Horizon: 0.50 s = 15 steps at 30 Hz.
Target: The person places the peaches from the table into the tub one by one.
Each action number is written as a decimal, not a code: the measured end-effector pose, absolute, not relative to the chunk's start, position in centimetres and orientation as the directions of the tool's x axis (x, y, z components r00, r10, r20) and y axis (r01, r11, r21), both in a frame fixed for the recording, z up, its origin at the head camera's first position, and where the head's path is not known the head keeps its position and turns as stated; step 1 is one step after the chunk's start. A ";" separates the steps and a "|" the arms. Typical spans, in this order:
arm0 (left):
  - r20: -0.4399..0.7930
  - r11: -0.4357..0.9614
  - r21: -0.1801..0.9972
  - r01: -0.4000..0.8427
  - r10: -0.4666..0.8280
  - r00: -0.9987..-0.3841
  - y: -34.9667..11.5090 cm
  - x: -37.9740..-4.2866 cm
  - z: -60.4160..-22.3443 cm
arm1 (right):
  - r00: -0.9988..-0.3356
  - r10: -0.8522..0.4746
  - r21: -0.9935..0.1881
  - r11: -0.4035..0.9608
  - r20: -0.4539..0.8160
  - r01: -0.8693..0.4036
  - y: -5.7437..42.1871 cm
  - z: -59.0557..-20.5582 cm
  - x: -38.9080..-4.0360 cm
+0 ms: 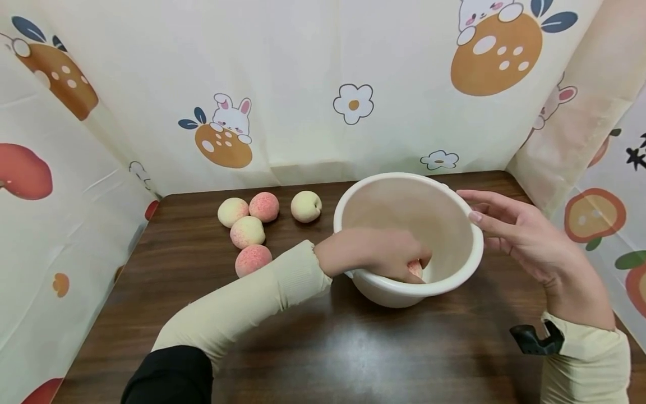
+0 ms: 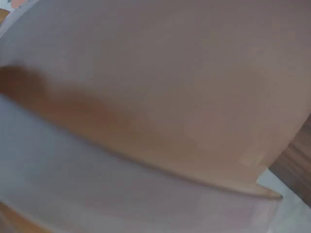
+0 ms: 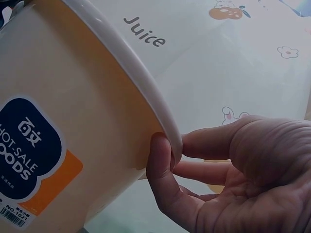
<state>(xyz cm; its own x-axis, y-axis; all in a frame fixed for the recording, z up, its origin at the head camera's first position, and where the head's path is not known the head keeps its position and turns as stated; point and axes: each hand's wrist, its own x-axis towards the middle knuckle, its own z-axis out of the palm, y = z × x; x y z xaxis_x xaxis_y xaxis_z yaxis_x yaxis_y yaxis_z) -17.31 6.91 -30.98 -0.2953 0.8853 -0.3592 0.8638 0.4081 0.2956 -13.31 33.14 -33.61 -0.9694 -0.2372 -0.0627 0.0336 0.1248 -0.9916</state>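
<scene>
A white plastic basin (image 1: 478,255) stands on the dark wood table. My left hand (image 1: 375,252) reaches over its near left rim and down inside, its fingers curled round a pink peach (image 1: 415,269) low in the basin. Most of that peach is hidden by the hand. At the right side, my right hand (image 1: 535,238) pinches the basin's rim between thumb and fingers; in the right wrist view the rim (image 3: 163,114) passes between them. The left wrist view is filled by the blurred basin wall (image 2: 194,73).
Left of the basin lie several peaches, among them a pink one (image 1: 264,207), a pale one (image 1: 233,212) and another pink one (image 1: 253,260) by the left sleeve. A pale peach (image 1: 305,206) sits apart, nearer the basin. Printed curtains (image 1: 303,67) enclose the table (image 1: 166,252).
</scene>
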 end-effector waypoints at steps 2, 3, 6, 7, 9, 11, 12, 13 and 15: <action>-0.386 0.413 0.300 0.860 0.877 -0.287 7.0 -17.4 -31.1 | -0.970 -0.236 -0.991 0.130 -0.063 0.032 33.1 -33.6 -13.3; -0.399 0.418 0.297 0.858 0.871 -0.286 7.0 -17.4 -31.1 | -0.970 -0.237 -0.991 0.130 -0.062 0.032 33.1 -33.5 -13.4; -0.441 0.440 0.276 0.855 0.848 -0.294 7.1 -17.5 -31.2 | -0.969 -0.240 -0.992 0.123 -0.062 0.033 33.1 -33.5 -13.3; -0.453 0.448 0.263 0.855 0.839 -0.300 7.1 -17.5 -31.3 | -0.968 -0.241 -0.992 0.118 -0.061 0.033 33.1 -33.5 -13.3; -0.469 0.458 0.240 0.856 0.827 -0.311 7.1 -17.5 -31.3 | -0.968 -0.243 -0.993 0.111 -0.059 0.033 33.1 -33.5 -13.3; -0.480 0.461 0.221 0.860 0.818 -0.315 7.2 -17.5 -31.3 | -0.968 -0.243 -0.994 0.106 -0.058 0.033 33.1 -33.5 -13.3; -0.484 0.462 0.214 0.861 0.816 -0.317 7.2 -17.5 -31.3 | -0.968 -0.245 -0.994 0.102 -0.057 0.032 33.0 -33.5 -13.3; -0.486 0.462 0.211 0.862 0.814 -0.317 7.2 -17.4 -31.3 | -0.968 -0.247 -0.995 0.099 -0.054 0.030 33.1 -33.5 -13.3; -0.489 0.467 0.210 0.859 0.811 -0.321 7.2 -17.4 -31.3 | -0.967 -0.248 -0.995 0.096 -0.052 0.028 33.1 -33.5 -13.2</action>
<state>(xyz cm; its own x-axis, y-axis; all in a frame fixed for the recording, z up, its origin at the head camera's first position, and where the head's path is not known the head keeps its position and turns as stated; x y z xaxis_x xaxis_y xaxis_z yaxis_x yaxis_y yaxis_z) -17.39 7.20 -31.32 -0.3212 0.8108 -0.4893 0.8589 0.4670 0.2100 -13.23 33.06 -33.54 -0.9673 -0.2485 -0.0517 0.0285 0.0960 -0.9950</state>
